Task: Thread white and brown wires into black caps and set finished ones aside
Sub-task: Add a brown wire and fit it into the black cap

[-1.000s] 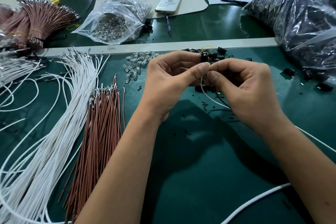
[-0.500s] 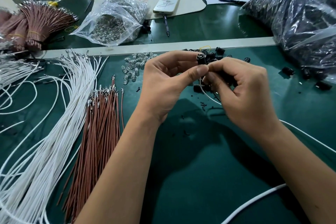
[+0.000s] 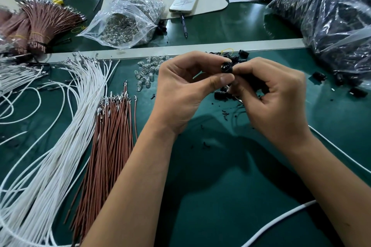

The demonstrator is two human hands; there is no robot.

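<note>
My left hand (image 3: 185,88) pinches a small black cap (image 3: 226,67) between thumb and forefinger, its open end facing the camera. My right hand (image 3: 275,98) is curled against the cap from the right and pinches a white wire (image 3: 339,151) that runs back past my right wrist. Loose black caps (image 3: 240,57) lie in a pile just behind and under my hands. A fan of white wires (image 3: 66,136) and a bundle of brown wires (image 3: 110,142) lie on the green mat (image 3: 210,196) at the left.
Small clear bulbs (image 3: 147,73) lie scattered left of my hands. Behind the grey divider strip sit a clear bag of bulbs (image 3: 124,24), tied brown wire bundles (image 3: 42,24), a white phone (image 3: 184,2), a pen (image 3: 183,26) and a large bag of black caps (image 3: 333,20).
Both hands have drifted slightly up and away from me. The black cap is turned more into view between my left fingertips.
</note>
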